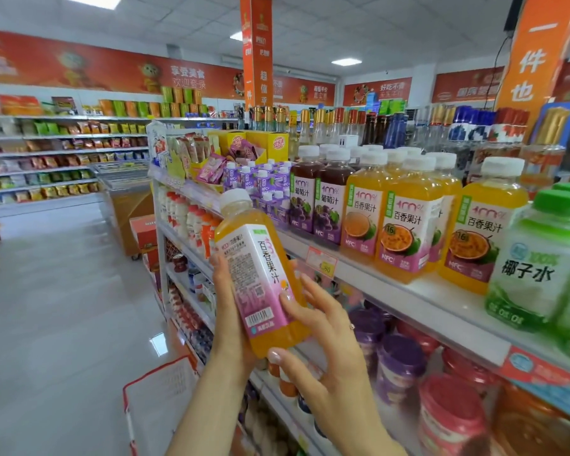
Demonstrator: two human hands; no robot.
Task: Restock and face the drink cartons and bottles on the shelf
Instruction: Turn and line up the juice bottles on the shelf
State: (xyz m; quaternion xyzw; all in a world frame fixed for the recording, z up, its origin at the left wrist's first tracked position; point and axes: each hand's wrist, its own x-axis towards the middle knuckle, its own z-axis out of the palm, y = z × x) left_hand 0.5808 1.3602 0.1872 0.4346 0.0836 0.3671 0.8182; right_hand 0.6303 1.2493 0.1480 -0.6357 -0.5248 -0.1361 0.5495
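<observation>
Jointly gripped juice bottle, left hand presumably wrapped behind, right hand front

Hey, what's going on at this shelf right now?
A person holds an orange juice bottle tilted in front of the shelf, barcode side toward the camera. The left hand grips it from behind, and the right hand pinches its lower end between thumb and fingers. Matching bottles stand facing forward on the shelf, between grape juice and coconut water. The held one is not yet placed.
</observation>
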